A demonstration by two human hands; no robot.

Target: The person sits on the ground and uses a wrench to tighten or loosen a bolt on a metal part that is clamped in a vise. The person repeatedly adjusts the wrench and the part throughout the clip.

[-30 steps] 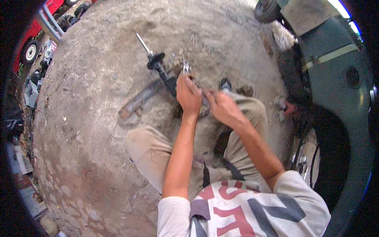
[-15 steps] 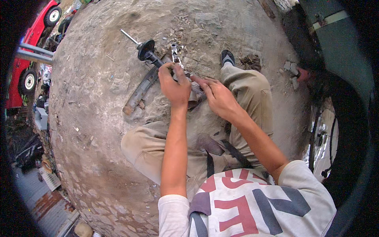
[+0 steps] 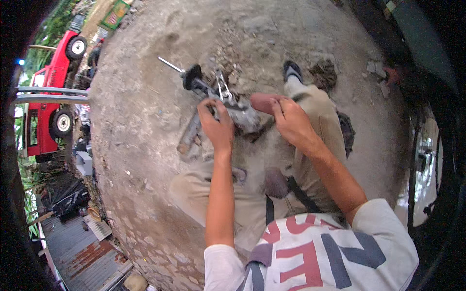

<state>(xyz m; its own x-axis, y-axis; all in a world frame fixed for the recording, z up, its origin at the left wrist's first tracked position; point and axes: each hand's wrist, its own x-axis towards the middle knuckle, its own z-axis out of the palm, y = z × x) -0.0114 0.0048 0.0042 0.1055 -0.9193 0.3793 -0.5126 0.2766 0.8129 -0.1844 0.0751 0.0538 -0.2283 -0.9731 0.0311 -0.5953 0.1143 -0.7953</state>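
Note:
A shock absorber strut lies on the ground ahead, with a bright rod (image 3: 170, 64), a black disc-shaped seat (image 3: 192, 77) and a dark body (image 3: 206, 90). My left hand (image 3: 217, 127) is closed at the near side of that body, its curled fingers hiding part of it. My right hand (image 3: 294, 119) holds a reddish-brown, rounded flat piece (image 3: 265, 103), raised to the right of the strut's grey lower end (image 3: 245, 116). What the piece is made of, I cannot tell. Beyond my left hand lie shiny silver tools (image 3: 223, 86) that look like wrenches.
A rusty metal bar (image 3: 190, 133) lies under and left of the strut. My shoe (image 3: 292, 71) and bent knees frame the work spot. A dark crumpled heap (image 3: 324, 74) sits beyond the shoe. Far left stand a red vehicle (image 3: 46, 116) and a corrugated sheet (image 3: 80, 247).
My right hand has moved off the strut's lower end to the right, lifting the reddish-brown piece into clear sight. My left hand stays at the strut. The whole view has shifted.

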